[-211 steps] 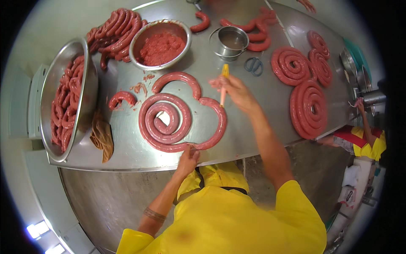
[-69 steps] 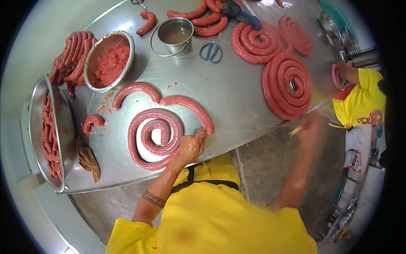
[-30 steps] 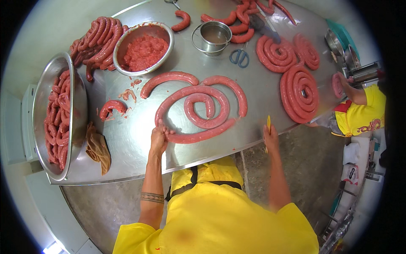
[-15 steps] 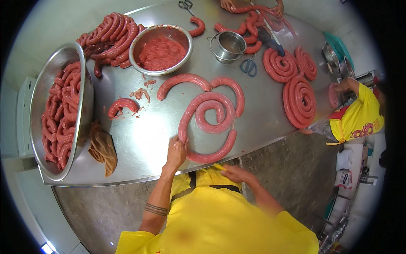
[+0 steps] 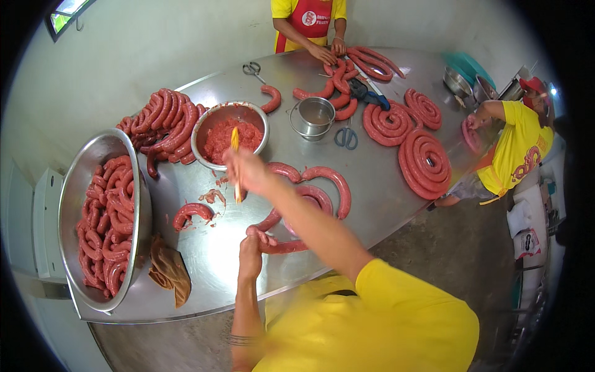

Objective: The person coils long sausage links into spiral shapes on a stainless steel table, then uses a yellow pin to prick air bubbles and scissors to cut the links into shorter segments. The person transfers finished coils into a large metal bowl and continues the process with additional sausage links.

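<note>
My left hand (image 5: 250, 253) is closed round the end of a long raw sausage (image 5: 286, 247), lifted near the table's front edge. Across it reaches my right arm. The right hand (image 5: 246, 171), slightly blurred, is closed on a thin yellow tool (image 5: 235, 139), which sticks out above and below the fist; its exact kind is unclear. This hand is over the table, just in front of a steel bowl of ground meat (image 5: 263, 137). Behind my forearm lies a loosely coiled sausage (image 5: 316, 197), partly hidden, with a curved length (image 5: 338, 183) beside it.
A large steel basin (image 5: 144, 229) of sausages stands left, by a brown cloth (image 5: 168, 273). Further back are piled sausages (image 5: 170, 118), a steel pot (image 5: 311, 118), scissors (image 5: 346, 139) and sausage spirals (image 5: 425, 164). Two co-workers (image 5: 313, 15) (image 5: 520, 133) work at the far and right edges.
My right hand has swung from the table's front edge up and left over the table, carrying the yellow tool. My left hand now raises the sausage end. The view has tilted upward.
</note>
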A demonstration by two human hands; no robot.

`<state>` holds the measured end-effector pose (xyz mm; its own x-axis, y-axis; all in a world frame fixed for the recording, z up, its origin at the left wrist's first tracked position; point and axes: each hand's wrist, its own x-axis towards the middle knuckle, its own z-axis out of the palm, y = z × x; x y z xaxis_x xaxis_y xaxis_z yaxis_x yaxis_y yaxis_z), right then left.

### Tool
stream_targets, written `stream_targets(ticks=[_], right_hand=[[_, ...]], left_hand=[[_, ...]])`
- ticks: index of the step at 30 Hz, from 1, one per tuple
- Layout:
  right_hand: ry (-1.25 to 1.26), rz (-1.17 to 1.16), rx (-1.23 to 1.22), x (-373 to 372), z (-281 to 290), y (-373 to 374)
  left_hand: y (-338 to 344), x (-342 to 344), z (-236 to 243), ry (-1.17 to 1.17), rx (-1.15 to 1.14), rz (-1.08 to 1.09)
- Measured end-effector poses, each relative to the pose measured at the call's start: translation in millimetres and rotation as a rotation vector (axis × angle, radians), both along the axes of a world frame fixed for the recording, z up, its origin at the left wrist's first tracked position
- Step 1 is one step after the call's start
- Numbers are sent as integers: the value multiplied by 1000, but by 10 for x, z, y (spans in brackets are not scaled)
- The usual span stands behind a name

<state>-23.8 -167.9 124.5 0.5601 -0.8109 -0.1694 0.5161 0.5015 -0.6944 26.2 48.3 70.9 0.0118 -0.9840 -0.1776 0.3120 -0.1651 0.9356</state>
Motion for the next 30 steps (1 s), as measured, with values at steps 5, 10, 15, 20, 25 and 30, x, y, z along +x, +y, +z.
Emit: stream_targets(ticks=[5, 10, 15, 20, 25, 30], right_hand=[[-57, -95, -95, -1145, 630, -1069], [75, -235, -220, -2259, 1323, -929], [136, -347, -249, -3017, 1203, -337], [599, 100, -59, -3404, 192, 792], [866, 444, -122, -2359, -1095, 1759], [740, 257, -958, -819, -1014, 1227]], left_hand=[[-6, 138, -207, -1, 42, -32], [-61, 288, -360, 291, 23, -132], [-154, 105, -407, 634, -71, -91], [-137, 52, -543, 988, 131, 292], [278, 431, -496, -1052, 590, 45], [563, 494, -260, -1632, -260, 135]])
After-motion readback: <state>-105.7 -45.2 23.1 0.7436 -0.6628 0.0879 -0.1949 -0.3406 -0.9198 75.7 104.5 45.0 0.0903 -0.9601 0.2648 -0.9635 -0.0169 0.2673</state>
